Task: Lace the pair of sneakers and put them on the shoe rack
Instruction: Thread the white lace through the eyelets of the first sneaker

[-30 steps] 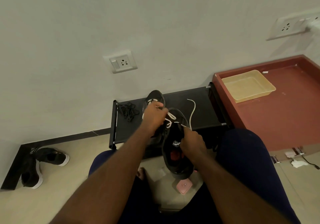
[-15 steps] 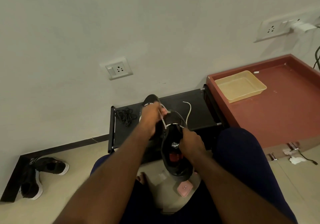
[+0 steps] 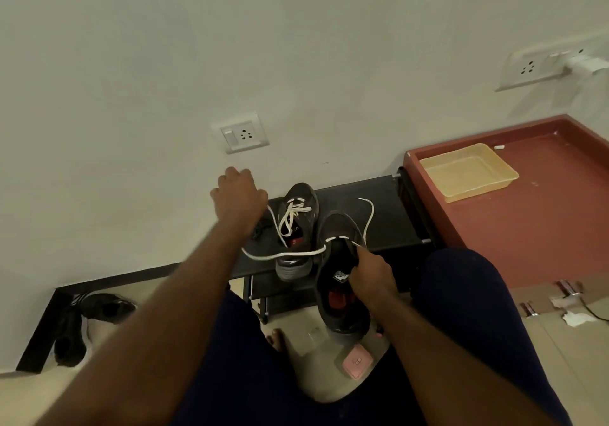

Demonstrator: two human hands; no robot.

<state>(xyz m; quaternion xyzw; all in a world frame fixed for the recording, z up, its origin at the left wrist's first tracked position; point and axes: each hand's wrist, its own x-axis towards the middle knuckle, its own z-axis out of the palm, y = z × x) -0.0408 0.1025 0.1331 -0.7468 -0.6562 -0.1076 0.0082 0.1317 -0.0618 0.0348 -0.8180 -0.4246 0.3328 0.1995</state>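
Lacing in progress: since a moment ago the left hand (image 3: pixel 239 195) has swung away from the shoe toward the upper left of the frame, its fist curled on the white lace (image 3: pixel 286 255) and drawing it through the lowest eyelets, so apparently only the first row is threaded. The right hand (image 3: pixel 369 271) clamps the dark sneaker (image 3: pixel 339 228) at centre frame, in front of the shoe rack (image 3: pixel 389 195), where its laced mate (image 3: pixel 300 195) stands.
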